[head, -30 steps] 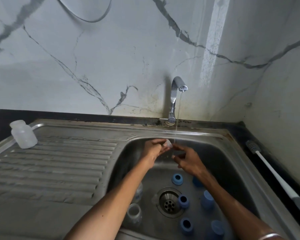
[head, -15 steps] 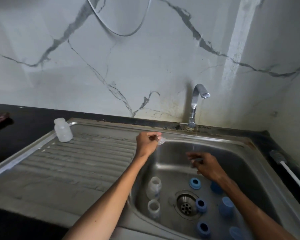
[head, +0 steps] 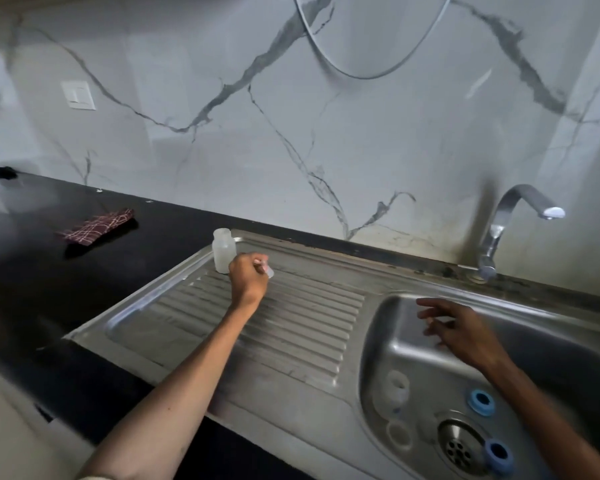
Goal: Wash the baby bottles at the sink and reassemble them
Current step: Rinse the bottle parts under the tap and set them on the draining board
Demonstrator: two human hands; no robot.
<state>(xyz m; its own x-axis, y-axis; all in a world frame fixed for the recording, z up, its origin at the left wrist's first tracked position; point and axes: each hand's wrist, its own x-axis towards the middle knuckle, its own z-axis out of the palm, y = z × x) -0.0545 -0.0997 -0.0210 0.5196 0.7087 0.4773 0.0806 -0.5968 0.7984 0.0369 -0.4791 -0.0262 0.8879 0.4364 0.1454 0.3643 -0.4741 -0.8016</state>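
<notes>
My left hand point(head: 248, 278) pinches a small clear teat point(head: 268, 271) low over the ribbed steel drainboard point(head: 291, 327), just right of an upright translucent bottle point(head: 224, 250) at its far corner. My right hand point(head: 459, 329) hovers over the sink basin point(head: 413, 344) with fingers spread and nothing in it. In the basin lie two clear bottles point(head: 397, 386) point(head: 399, 434) and blue screw rings point(head: 480, 402) point(head: 497, 452) around the drain point(head: 459, 445).
The chrome tap point(head: 513, 216) stands behind the basin at the right. A dark patterned cloth point(head: 97, 226) lies on the black counter point(head: 49, 278) to the left. A marble wall with a switch plate point(head: 78, 95) and a hanging cable point(head: 368, 69) rises behind.
My left hand carried the teat from under the tap leftward across the drainboard to beside the upright bottle. My right hand let go and stayed over the basin. The view swung left.
</notes>
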